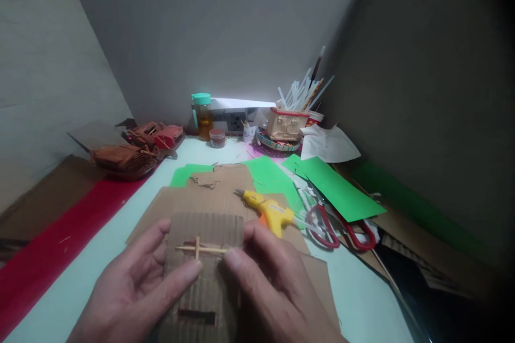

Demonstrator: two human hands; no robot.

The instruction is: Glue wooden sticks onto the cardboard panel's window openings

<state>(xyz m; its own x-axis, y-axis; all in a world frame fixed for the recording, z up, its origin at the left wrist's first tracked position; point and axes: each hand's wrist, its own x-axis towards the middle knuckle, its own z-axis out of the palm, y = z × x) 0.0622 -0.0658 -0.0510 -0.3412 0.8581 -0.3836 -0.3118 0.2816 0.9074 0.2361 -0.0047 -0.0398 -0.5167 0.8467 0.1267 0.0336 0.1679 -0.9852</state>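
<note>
Holding slotted cardboard (213, 284) between both hands (139, 278) (277, 273).

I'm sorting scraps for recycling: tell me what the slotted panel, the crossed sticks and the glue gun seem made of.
Slotted panel: corrugated cardboard, matte brown, with parallel ridges.
Crossed sticks: probably bare wood, judging by pale colour and a tapered tip.
Glue gun: likely plastic, from its smooth, even yellow body; dark nozzle unclear.

The left grip (131, 281) and right grip (279, 273) are formed by bare hands. Rounded thumb tips (193, 269) are noted on both; a short nail (235, 258) is seen on the right thumb (255, 280).
</note>
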